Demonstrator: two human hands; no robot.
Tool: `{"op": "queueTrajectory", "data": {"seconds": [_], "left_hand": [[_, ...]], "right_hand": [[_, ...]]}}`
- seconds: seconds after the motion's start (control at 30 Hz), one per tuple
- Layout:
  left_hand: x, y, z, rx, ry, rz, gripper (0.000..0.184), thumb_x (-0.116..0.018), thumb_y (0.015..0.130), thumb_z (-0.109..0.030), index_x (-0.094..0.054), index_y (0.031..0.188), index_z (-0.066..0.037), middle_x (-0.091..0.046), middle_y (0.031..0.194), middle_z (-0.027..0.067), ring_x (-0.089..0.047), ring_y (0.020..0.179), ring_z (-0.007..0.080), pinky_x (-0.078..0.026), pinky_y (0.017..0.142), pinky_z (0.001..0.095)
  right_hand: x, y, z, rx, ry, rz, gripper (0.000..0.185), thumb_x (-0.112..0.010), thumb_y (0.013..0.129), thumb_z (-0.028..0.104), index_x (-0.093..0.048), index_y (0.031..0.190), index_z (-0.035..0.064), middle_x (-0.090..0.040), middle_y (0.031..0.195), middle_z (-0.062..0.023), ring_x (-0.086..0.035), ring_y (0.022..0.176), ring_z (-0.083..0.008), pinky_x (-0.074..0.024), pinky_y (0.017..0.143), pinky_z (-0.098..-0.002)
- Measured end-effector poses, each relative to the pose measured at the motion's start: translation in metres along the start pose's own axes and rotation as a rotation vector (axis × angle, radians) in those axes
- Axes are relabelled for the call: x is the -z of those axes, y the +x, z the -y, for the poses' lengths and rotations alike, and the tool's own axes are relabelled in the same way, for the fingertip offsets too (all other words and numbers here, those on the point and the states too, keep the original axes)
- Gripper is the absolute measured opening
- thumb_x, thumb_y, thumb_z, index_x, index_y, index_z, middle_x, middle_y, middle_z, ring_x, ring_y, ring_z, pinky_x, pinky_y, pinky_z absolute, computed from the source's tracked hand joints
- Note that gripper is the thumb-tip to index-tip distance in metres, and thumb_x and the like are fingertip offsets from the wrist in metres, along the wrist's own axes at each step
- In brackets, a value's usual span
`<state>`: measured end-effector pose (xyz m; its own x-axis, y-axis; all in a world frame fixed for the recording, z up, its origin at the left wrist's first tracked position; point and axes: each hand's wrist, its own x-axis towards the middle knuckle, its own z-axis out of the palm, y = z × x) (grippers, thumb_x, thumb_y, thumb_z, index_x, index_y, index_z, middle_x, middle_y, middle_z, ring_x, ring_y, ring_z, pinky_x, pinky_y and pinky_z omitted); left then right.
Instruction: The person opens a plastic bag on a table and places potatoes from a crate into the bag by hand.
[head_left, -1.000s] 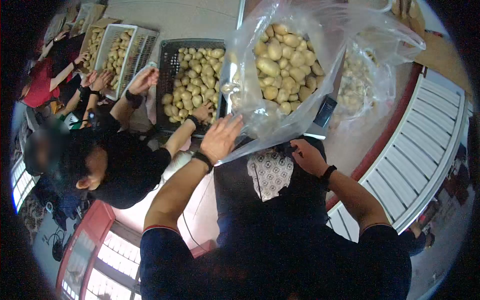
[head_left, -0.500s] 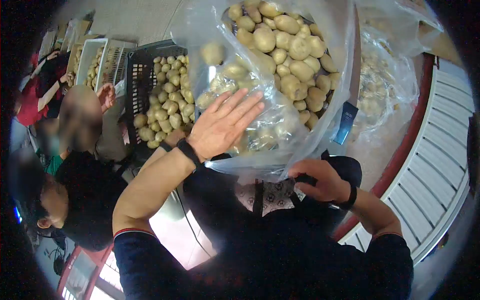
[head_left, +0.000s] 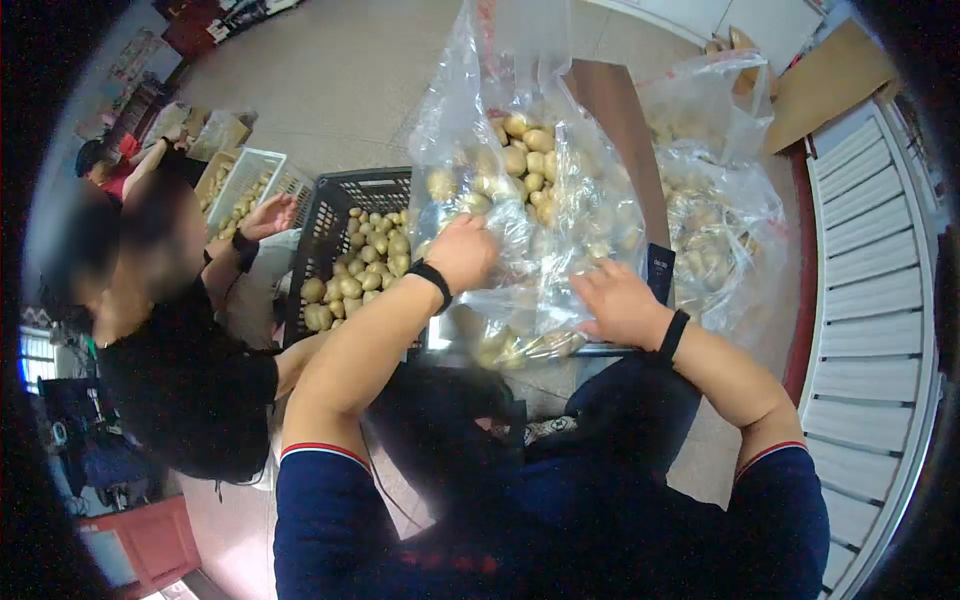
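Note:
A clear plastic bag (head_left: 505,75) stands in front of me with potatoes (head_left: 535,165) in it, its upper part raised and partly open at the back. My left hand (head_left: 463,255) is closed on the plastic at the bag's left side, the fingers curled into it. On the bag's right front lies my right hand (head_left: 625,305), fingers apart and touching the plastic. Some potatoes near the front edge are seen only through the film.
To the left is a black crate (head_left: 320,210) of smaller potatoes (head_left: 365,270). A dark device (head_left: 660,268) stands right of the bag, beside a brown board (head_left: 625,110). Another potato bag (head_left: 715,220) lies farther right. A co-worker (head_left: 190,370) sits left, near a white crate (head_left: 262,158).
My left hand has gone from lying flat on the bag to curled on its plastic. My right hand has moved up onto the bag. The bag's top now stands higher, and the view has shifted.

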<state>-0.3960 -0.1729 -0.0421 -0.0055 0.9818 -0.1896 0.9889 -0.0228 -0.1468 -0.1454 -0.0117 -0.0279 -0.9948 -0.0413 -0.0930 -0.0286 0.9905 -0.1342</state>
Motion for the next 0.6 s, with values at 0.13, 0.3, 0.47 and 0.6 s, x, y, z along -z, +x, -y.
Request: {"op": "queueTrajectory", "data": {"seconds": [0.13, 0.3, 0.47, 0.6], "left_hand": [[-0.007, -0.053, -0.002, 0.172, 0.012, -0.123, 0.016, -0.056, 0.079, -0.018, -0.068, 0.083, -0.006, -0.065, 0.096, 0.0123, -0.056, 0.099, 0.0287, -0.043, 0.086, 0.0410], [-0.006, -0.107, -0.004, 0.252, -0.021, -0.139, 0.017, -0.056, 0.079, -0.018, -0.069, 0.081, -0.008, -0.066, 0.093, 0.0123, -0.057, 0.101, 0.0287, -0.043, 0.087, 0.0411], [0.012, -0.148, -0.014, 0.392, -0.286, -0.154, 0.018, -0.056, 0.076, -0.019, -0.068, 0.082, -0.006, -0.065, 0.090, 0.0175, -0.060, 0.093, 0.0359, -0.046, 0.082, 0.0460], [0.017, -0.165, -0.019, 0.394, -0.491, -0.278, 0.019, -0.059, 0.076, -0.020, -0.062, 0.084, -0.003, -0.061, 0.092, 0.0200, -0.060, 0.083, 0.0385, -0.048, 0.078, 0.0453]], "right_hand": [[0.037, -0.014, 0.024, 0.022, -0.043, 0.006, 0.059, -0.073, 0.076, 0.037, -0.056, 0.123, 0.0059, -0.061, 0.114, -0.0176, -0.053, 0.115, -0.0365, -0.0448, 0.092, -0.0439], [0.035, -0.042, 0.060, 0.228, 0.387, 0.183, 0.054, -0.069, 0.084, 0.034, -0.053, 0.124, 0.0018, -0.062, 0.111, -0.0196, -0.060, 0.102, -0.0341, -0.0470, 0.090, -0.0429], [0.026, -0.059, 0.106, 0.328, 0.698, 0.363, 0.056, -0.066, 0.088, 0.036, -0.049, 0.130, 0.0027, -0.061, 0.115, -0.0187, -0.061, 0.105, -0.0327, -0.0484, 0.089, -0.0406], [0.030, -0.042, 0.119, 0.266, 0.632, -0.015, 0.068, -0.069, 0.083, 0.037, -0.043, 0.135, 0.0025, -0.054, 0.127, -0.0245, -0.054, 0.116, -0.0369, -0.0435, 0.098, -0.0433]]}}
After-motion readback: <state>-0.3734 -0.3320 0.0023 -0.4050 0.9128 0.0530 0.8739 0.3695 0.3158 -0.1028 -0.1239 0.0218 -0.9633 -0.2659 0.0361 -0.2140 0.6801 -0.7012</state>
